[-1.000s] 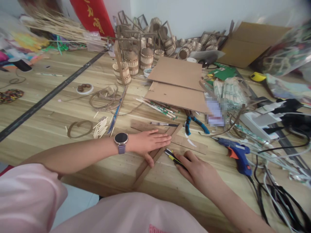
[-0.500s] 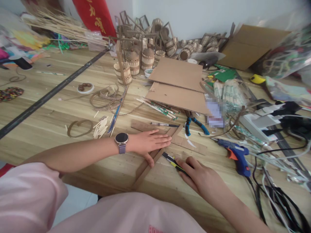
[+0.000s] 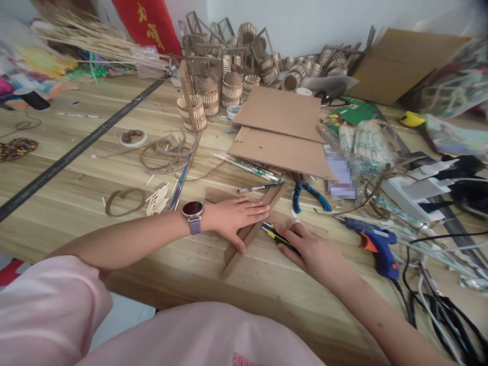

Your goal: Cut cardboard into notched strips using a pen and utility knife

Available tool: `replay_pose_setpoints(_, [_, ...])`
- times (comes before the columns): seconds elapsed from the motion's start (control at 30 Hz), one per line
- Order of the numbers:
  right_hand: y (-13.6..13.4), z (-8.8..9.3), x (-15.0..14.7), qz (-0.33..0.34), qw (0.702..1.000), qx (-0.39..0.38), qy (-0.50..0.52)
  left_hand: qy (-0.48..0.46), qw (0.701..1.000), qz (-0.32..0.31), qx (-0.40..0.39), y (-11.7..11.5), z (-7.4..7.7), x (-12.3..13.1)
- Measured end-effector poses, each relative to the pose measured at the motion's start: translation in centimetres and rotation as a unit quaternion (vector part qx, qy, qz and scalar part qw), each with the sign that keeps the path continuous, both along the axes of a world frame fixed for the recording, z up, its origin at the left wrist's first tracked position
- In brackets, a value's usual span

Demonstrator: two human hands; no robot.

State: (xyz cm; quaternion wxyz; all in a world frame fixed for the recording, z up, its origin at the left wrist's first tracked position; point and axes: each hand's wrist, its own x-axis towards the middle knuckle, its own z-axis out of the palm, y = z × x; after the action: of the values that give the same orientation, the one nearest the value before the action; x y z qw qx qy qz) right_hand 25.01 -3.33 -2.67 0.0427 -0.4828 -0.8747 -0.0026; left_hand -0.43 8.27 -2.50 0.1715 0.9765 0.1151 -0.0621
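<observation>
My left hand (image 3: pixel 235 217), with a watch on the wrist, lies flat with fingers stretched out, pressing down a long brown ruler-like strip (image 3: pixel 254 227) that runs diagonally over a piece of cardboard on the wooden table (image 3: pixel 76 198). My right hand (image 3: pixel 310 249) is closed round a yellow and black utility knife (image 3: pixel 275 235), whose tip touches the strip's right edge just below my left fingertips.
Blue-handled pliers (image 3: pixel 309 195) and a pen (image 3: pixel 256 188) lie just beyond the strip. A blue glue gun (image 3: pixel 375 243) and tangled cables sit to the right. Cardboard sheets (image 3: pixel 280 132), small woven baskets (image 3: pixel 208 96) and loose sticks (image 3: pixel 157 199) fill the far side.
The strip and my left hand have shifted slightly away from me. My right hand has moved the knife up along the strip's edge, closer to my left fingers.
</observation>
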Motion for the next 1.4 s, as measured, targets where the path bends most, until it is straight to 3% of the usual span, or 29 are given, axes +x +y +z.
replay_pose_setpoints(0.33, [-0.9, 0.4, 0.0, 0.008, 0.999, -0.007, -0.030, -0.005, 1.000, 0.002, 0.005, 0.0, -0.2, 0.1])
replay_pose_setpoints(0.57, [-1.4, 0.5, -0.1, 0.025, 0.998, 0.036, -0.033, -0.005, 1.000, 0.002, 0.006, -0.3, -0.1, 0.1])
replay_pose_setpoints(0.77, [-1.4, 0.5, -0.3, 0.014, 0.999, -0.006, -0.034, -0.005, 1.000, -0.001, 0.007, -0.3, -0.4, 0.1])
replay_pose_setpoints(1.2, [-2.5, 0.3, -0.3, 0.015, 1.000, 0.012, -0.019, -0.020, 1.000, -0.008, 0.013, -0.4, -0.5, 0.0])
replay_pose_setpoints(1.4, [-1.9, 0.8, 0.0, 0.017, 1.000, -0.021, -0.010, -0.016, 1.000, -0.005, 0.010, -0.4, -0.6, 0.0])
